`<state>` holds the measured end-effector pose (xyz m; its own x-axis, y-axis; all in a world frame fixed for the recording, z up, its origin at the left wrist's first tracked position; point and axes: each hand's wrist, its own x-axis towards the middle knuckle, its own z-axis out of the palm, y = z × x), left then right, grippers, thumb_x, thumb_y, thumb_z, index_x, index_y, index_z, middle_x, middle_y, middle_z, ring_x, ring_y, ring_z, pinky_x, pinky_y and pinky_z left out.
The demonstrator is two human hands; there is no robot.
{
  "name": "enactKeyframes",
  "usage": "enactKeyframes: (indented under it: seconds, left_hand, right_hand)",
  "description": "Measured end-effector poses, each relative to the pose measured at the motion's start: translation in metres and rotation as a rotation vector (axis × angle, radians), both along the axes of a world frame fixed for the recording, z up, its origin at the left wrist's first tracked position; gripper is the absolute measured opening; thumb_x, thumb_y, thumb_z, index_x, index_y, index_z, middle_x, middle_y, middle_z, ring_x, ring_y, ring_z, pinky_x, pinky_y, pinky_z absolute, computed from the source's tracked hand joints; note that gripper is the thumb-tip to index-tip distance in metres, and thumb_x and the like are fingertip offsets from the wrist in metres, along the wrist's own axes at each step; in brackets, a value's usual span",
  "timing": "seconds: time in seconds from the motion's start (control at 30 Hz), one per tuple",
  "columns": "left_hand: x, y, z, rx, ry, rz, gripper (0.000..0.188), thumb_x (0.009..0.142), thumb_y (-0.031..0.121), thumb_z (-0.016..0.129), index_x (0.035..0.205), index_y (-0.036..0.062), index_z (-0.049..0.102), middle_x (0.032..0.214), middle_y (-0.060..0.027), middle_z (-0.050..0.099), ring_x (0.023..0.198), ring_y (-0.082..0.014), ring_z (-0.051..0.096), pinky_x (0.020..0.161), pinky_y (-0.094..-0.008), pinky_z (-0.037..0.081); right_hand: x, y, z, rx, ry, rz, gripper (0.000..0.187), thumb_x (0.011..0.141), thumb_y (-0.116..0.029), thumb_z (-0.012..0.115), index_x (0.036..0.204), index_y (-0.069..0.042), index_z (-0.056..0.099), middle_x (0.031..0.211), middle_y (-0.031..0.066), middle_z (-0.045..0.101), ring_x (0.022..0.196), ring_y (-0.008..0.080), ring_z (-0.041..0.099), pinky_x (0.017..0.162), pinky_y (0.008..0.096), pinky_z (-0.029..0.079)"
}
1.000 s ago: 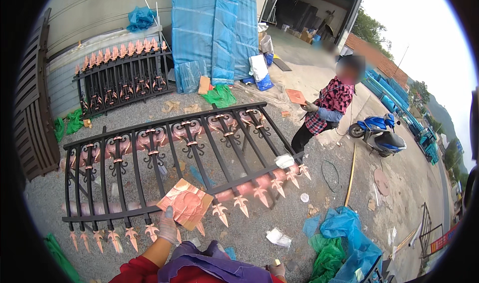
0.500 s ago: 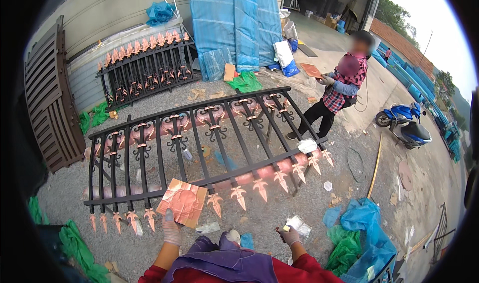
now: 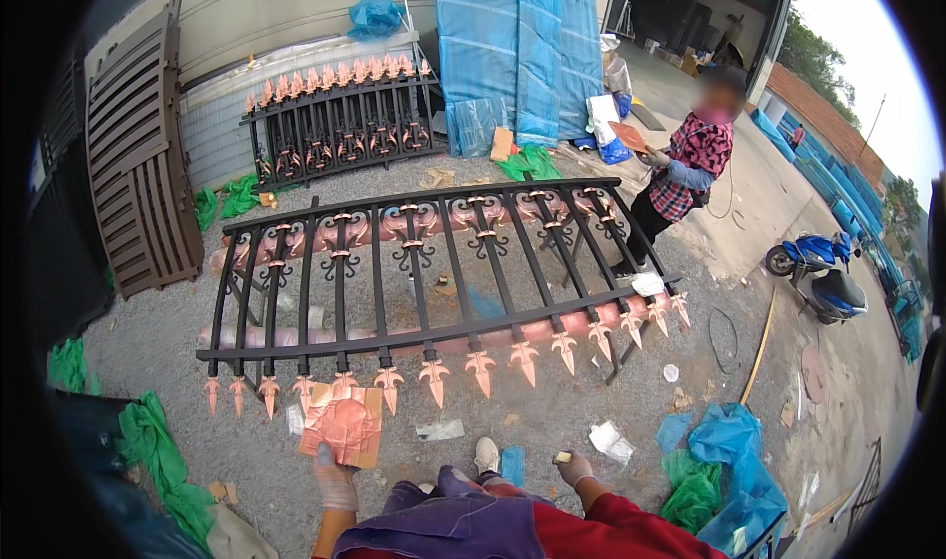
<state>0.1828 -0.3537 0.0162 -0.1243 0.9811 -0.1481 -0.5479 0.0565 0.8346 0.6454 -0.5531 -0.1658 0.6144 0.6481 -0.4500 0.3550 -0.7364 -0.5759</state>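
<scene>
My left hand [image 3: 336,482], in a pale glove, grips the lower edge of a flat board smeared with copper paint [image 3: 342,426], held out in front of me. My right hand [image 3: 574,467], also gloved, is closed on a small yellowish object [image 3: 562,457] that I cannot make out. Just beyond the board a black iron fence panel [image 3: 434,263] lies flat on supports, its copper spear tips [image 3: 434,377] pointing toward me. The board sits right below the tips at the panel's left part.
A person in a red-and-black checked shirt [image 3: 695,160] stands at the panel's far right corner holding a board. More fence panels [image 3: 340,126] lean on the wall, brown slatted panels [image 3: 138,165] at left. Blue and green plastic [image 3: 724,460] litters the gravel; a blue scooter [image 3: 823,273] is parked at right.
My view has swung left and nearer to the panel. My left hand still holds the painted board, now under the leftmost spear tips. My right hand stays low by my body.
</scene>
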Motion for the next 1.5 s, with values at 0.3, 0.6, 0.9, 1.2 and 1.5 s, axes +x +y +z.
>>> enactKeyframes:
  seconds: [0.3, 0.6, 0.9, 1.2, 1.5]
  left_hand:
    - [0.02, 0.012, 0.049, 0.04, 0.002, -0.046, 0.06, 0.093, 0.042, 0.061, 0.139, 0.0089, 0.043, 0.128, -0.0105, 0.058, 0.105, -0.0279, 0.064, 0.075, -0.0501, 0.056]
    - [0.06, 0.02, 0.063, 0.017, 0.015, -0.06, 0.053, 0.092, 0.032, 0.061, 0.138, 0.0115, 0.043, 0.124, -0.0095, 0.06, 0.099, -0.0291, 0.065, 0.068, -0.0492, 0.058]
    - [0.09, 0.022, 0.062, -0.039, -0.091, 0.039, 0.05, 0.093, 0.032, 0.062, 0.136, 0.0124, 0.045, 0.122, -0.0105, 0.061, 0.1, -0.0296, 0.066, 0.07, -0.0487, 0.058]
    - [0.098, 0.006, 0.104, -0.067, -0.146, 0.239, 0.043, 0.096, 0.03, 0.062, 0.131, 0.0098, 0.049, 0.119, -0.0088, 0.063, 0.103, -0.0257, 0.066, 0.076, -0.0446, 0.058]
    - [0.032, -0.055, 0.116, -0.054, -0.201, 0.312, 0.045, 0.097, 0.031, 0.059, 0.132, 0.0043, 0.047, 0.12, -0.0117, 0.063, 0.103, -0.0229, 0.064, 0.085, -0.0417, 0.056]
  right_hand:
    - [-0.027, 0.051, 0.096, 0.009, 0.013, 0.217, 0.056, 0.082, -0.054, 0.067, 0.105, -0.003, 0.07, 0.109, 0.0232, 0.069, 0.107, 0.0371, 0.064, 0.091, 0.0418, 0.049]
    - [-0.026, 0.137, 0.17, 0.158, -0.028, 0.49, 0.054, 0.083, -0.049, 0.066, 0.101, 0.001, 0.068, 0.096, 0.0235, 0.069, 0.095, 0.0389, 0.066, 0.084, 0.0439, 0.051]
    - [-0.024, 0.186, 0.164, 0.218, 0.049, 0.597, 0.048, 0.083, -0.042, 0.07, 0.105, 0.0, 0.065, 0.099, 0.0221, 0.069, 0.094, 0.0372, 0.067, 0.081, 0.0427, 0.052]
    - [-0.072, 0.231, 0.243, 0.427, 0.256, 0.839, 0.044, 0.084, -0.025, 0.074, 0.12, -0.005, 0.058, 0.087, 0.0138, 0.069, 0.077, 0.0232, 0.066, 0.072, 0.0345, 0.052]
    - [-0.196, 0.232, 0.348, 0.855, 0.32, 1.121, 0.045, 0.09, -0.004, 0.063, 0.132, -0.001, 0.05, 0.119, 0.0113, 0.062, 0.103, 0.0183, 0.061, 0.092, 0.0313, 0.048]
